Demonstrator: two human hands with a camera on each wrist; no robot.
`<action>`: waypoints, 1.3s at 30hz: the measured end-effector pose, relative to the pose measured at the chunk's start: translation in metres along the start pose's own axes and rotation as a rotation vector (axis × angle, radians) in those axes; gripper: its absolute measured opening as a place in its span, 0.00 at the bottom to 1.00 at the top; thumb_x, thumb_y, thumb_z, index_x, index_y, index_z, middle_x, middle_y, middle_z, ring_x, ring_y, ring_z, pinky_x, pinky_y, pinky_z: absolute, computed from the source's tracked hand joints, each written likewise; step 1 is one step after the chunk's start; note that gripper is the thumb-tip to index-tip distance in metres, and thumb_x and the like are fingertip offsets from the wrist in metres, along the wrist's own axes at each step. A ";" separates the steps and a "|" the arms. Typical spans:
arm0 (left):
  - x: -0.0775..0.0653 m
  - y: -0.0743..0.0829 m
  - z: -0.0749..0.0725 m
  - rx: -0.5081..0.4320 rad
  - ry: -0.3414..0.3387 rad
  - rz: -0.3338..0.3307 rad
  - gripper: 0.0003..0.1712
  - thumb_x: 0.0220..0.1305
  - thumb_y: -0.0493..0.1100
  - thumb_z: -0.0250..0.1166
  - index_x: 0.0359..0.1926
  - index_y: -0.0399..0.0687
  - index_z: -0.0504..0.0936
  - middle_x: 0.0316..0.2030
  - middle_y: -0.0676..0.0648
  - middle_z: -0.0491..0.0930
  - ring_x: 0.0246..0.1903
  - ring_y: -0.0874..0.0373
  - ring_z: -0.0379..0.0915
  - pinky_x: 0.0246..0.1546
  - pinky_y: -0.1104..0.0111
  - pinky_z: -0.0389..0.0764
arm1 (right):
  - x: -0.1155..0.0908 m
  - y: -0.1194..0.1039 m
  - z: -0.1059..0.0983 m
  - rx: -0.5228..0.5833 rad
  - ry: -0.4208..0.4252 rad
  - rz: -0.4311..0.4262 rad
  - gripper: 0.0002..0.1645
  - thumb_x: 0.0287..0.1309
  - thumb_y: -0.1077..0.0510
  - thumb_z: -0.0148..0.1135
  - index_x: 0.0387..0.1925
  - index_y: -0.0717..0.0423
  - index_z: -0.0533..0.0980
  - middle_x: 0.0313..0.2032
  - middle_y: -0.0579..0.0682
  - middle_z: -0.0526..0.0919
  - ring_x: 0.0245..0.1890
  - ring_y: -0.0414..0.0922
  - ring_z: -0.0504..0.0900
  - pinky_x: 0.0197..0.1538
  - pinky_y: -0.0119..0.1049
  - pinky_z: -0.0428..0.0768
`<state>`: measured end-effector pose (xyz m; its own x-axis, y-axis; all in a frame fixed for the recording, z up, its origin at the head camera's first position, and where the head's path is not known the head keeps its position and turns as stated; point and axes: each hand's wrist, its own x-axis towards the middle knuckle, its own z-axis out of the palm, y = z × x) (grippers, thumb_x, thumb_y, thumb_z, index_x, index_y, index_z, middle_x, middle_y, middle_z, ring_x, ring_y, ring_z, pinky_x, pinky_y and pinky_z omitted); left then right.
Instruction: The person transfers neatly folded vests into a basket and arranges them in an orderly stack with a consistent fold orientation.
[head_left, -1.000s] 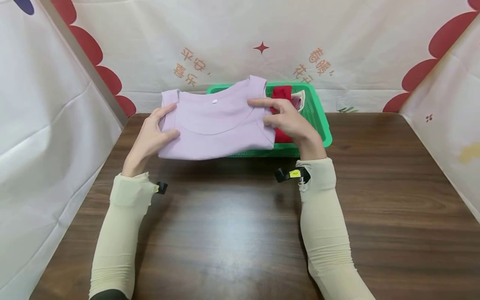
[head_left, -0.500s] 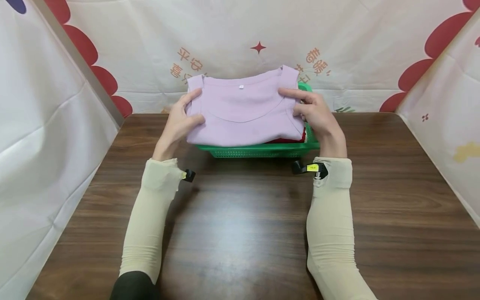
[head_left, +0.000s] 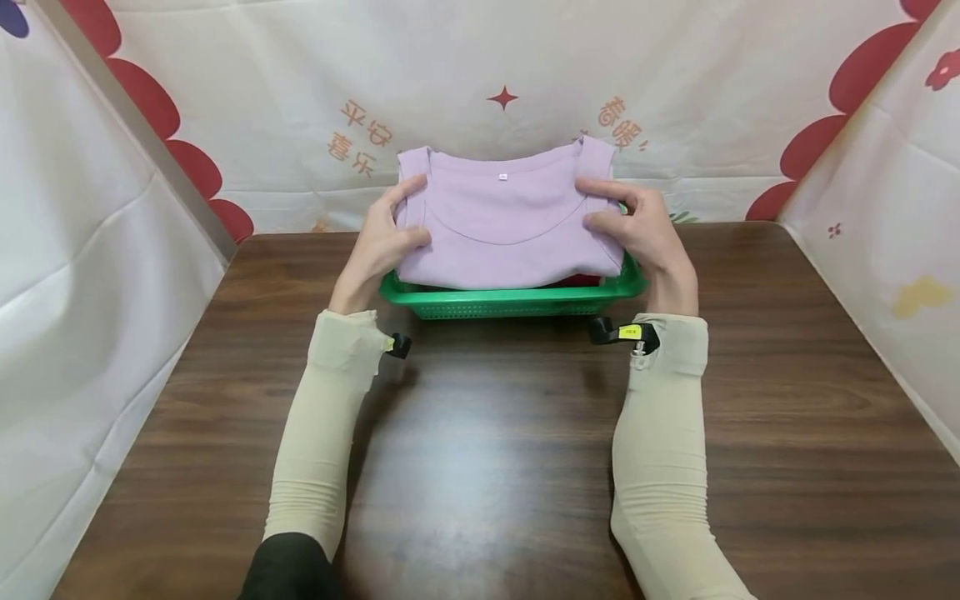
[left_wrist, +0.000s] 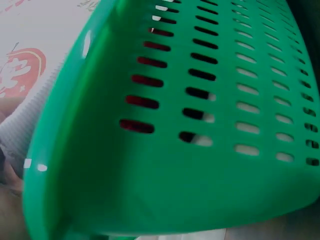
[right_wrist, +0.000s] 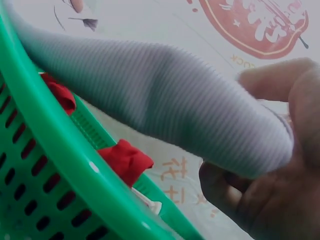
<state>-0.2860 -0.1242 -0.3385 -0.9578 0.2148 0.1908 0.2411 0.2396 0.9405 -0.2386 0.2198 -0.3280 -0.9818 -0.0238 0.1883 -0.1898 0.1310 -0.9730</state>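
A folded lilac top (head_left: 502,221) with a round neckline and a small white label spans the space between both hands, over the green plastic basket (head_left: 510,302). My left hand (head_left: 375,250) pinches its left edge between thumb and fingers. At the opposite edge, my right hand (head_left: 654,229) grips the cloth the same way. Ribbed cloth of the top (right_wrist: 160,95) is held above the basket's rim in the right wrist view. The left wrist view is mostly filled by the slotted basket wall (left_wrist: 165,185), and the left hand is barely visible there.
Inside the basket lies red cloth (right_wrist: 125,162), with something whitish (right_wrist: 149,201) beside it. The basket stands at the back of the brown wooden table (head_left: 480,467). A white printed curtain (head_left: 300,67) hangs behind and at both sides.
Both hands have carried the lilac top rightward, from beside and partly over the basket to squarely over it. In the last half second it has shifted slightly further right. Both grips are kept.
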 end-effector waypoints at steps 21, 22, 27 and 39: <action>0.007 -0.008 0.006 0.100 -0.017 0.010 0.48 0.49 0.25 0.64 0.75 0.47 0.69 0.78 0.43 0.62 0.74 0.52 0.57 0.75 0.57 0.62 | 0.014 0.020 0.004 -0.264 -0.002 -0.027 0.37 0.54 0.71 0.61 0.68 0.57 0.76 0.72 0.57 0.73 0.62 0.39 0.69 0.54 0.22 0.70; 0.008 -0.009 0.006 0.102 -0.015 0.011 0.48 0.49 0.25 0.64 0.75 0.47 0.69 0.78 0.43 0.62 0.74 0.52 0.57 0.75 0.57 0.62 | 0.014 0.020 0.004 -0.251 -0.001 -0.025 0.37 0.54 0.72 0.61 0.68 0.57 0.76 0.72 0.56 0.73 0.62 0.39 0.69 0.54 0.22 0.71; 0.008 -0.011 0.008 0.114 -0.015 0.006 0.48 0.50 0.26 0.64 0.75 0.47 0.69 0.77 0.44 0.63 0.75 0.54 0.56 0.76 0.58 0.60 | 0.014 0.022 0.004 -0.187 -0.002 0.006 0.37 0.55 0.72 0.60 0.69 0.58 0.75 0.73 0.57 0.71 0.64 0.40 0.68 0.54 0.23 0.72; 0.008 -0.013 0.010 0.132 -0.016 -0.003 0.48 0.49 0.27 0.64 0.76 0.47 0.69 0.77 0.45 0.64 0.76 0.56 0.55 0.77 0.60 0.59 | 0.016 0.023 0.006 -0.235 -0.056 0.074 0.37 0.61 0.69 0.59 0.73 0.53 0.71 0.78 0.53 0.62 0.71 0.41 0.63 0.65 0.35 0.70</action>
<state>-0.2949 -0.1163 -0.3519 -0.9561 0.2291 0.1825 0.2578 0.3625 0.8956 -0.2590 0.2168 -0.3476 -0.9929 -0.0592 0.1035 -0.1180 0.3614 -0.9249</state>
